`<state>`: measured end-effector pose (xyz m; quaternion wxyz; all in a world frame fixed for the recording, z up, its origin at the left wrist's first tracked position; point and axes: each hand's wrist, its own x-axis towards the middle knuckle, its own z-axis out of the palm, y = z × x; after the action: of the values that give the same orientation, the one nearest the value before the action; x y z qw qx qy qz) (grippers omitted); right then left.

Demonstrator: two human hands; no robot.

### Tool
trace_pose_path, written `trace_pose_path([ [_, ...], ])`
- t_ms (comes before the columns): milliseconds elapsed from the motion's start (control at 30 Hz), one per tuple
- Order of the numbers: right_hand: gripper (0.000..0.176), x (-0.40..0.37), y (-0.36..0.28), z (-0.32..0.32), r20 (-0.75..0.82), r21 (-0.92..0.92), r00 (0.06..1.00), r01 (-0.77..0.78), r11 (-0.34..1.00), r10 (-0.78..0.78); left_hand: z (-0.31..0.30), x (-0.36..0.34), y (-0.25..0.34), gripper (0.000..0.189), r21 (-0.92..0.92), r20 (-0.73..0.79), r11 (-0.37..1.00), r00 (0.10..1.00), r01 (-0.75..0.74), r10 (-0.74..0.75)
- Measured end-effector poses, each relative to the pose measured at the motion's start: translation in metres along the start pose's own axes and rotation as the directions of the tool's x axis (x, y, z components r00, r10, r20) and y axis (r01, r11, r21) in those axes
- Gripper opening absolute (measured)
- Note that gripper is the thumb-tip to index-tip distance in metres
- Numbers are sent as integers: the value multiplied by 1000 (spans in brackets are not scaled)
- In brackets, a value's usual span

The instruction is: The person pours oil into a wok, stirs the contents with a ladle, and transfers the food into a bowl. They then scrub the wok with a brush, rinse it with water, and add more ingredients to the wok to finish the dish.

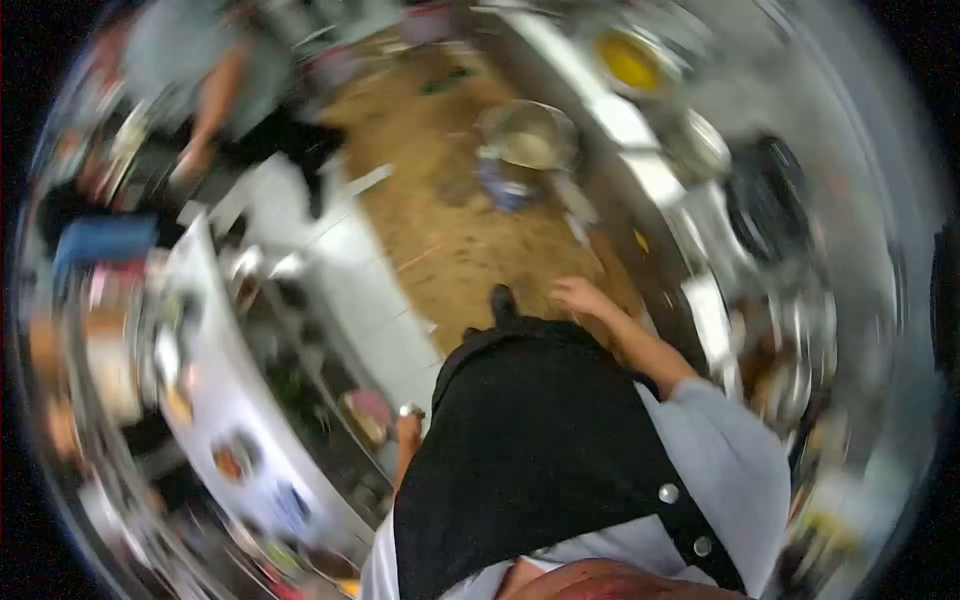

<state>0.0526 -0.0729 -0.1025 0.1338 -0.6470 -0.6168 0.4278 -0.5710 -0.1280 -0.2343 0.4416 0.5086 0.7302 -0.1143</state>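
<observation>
My left hand (408, 432) hangs low at my left side, closed around a small shiny metal object (411, 411) whose kind I cannot make out. A shelf below the white counter is near it. My right hand (580, 298) is out in front of my black apron (530, 450), over the brown floor. Its fingers are loosely bent, and nothing shows in them. Farther ahead on the floor stands a large metal pot (550, 128) with pale contents. A blue-and-white container (503, 190) is beside it. Motion blurs much of the view.
A white counter (330, 515) with a small dish of food (236, 456) runs along my left. Along the right, a metal worktop (830, 150) carries a bowl of yellow contents (632, 62) and a black container (768, 200). Another person (215, 85) is at the upper left.
</observation>
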Motion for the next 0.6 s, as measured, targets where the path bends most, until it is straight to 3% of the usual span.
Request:
trace_pose_path([
  [33, 55, -25, -39, -7, 1, 127, 990, -141, 982, 142, -14, 15, 10, 44, -71, 85, 997, 996, -33, 39],
  [67, 53, -46, -60, -9, -12, 123, 965, -259, 958, 262, -24, 29, 22, 45, -154, 161, 987, 985, -34, 59],
  [100, 51, -69, -69, -13, -6, 114, 934, -354, 928, 357, -36, 48, 38, 46, 104, 212, 995, 977, 8, -30],
  [133, 51, -102, -71, -20, -44, 144, 912, -398, 906, 408, -53, 30, 84, 42, -188, 225, 971, 969, 147, -103],
  [167, 51, -129, -72, -28, -46, 234, 865, -477, 847, 499, -88, -21, 169, 40, -461, 236, 846, 956, 269, -175],
  [200, 51, -150, -69, -34, -40, 321, 819, -532, 783, 572, -92, -8, 192, 38, -555, 256, 814, 966, 172, -30],
  [267, 48, -198, -20, -26, -248, 99, 743, -619, 779, 622, -111, 49, 244, 38, -692, 250, 721, 949, 37, 191],
  [300, 46, -223, 12, -23, -305, 170, 641, -691, 703, 704, -111, 72, 278, 38, -737, 236, 676, 935, -7, 266],
  [333, 43, -251, 22, -32, -491, 206, 553, -677, 706, 673, -119, 47, 337, 38, -741, 206, 664, 908, -98, 364],
  [367, 44, -272, 40, -40, -619, 414, 355, -611, 675, 701, -130, -2, 419, 38, -748, 174, 636, 869, -188, 462],
  [433, 42, -314, 104, -55, -791, 484, 44, -566, 667, 610, -124, -47, 533, 33, -736, 265, 640, 776, -220, 573],
  [467, 38, -337, 83, -92, -785, 549, -91, -562, 619, 613, -109, -79, 590, 28, -729, 281, 635, 733, -257, 619],
  [500, 33, -355, 113, -105, -812, 500, -156, -683, 533, 563, -85, -112, 643, 25, -721, 299, 629, 687, -292, 662],
  [567, 28, -382, 151, -131, -751, 565, -247, -721, 402, 612, -26, -165, 735, 24, -722, 415, 641, 579, -260, 702],
  [600, 28, -390, 160, -142, -741, 591, -275, -701, 400, 613, 8, -194, 775, 31, -669, 417, 667, 578, -327, 701],
])
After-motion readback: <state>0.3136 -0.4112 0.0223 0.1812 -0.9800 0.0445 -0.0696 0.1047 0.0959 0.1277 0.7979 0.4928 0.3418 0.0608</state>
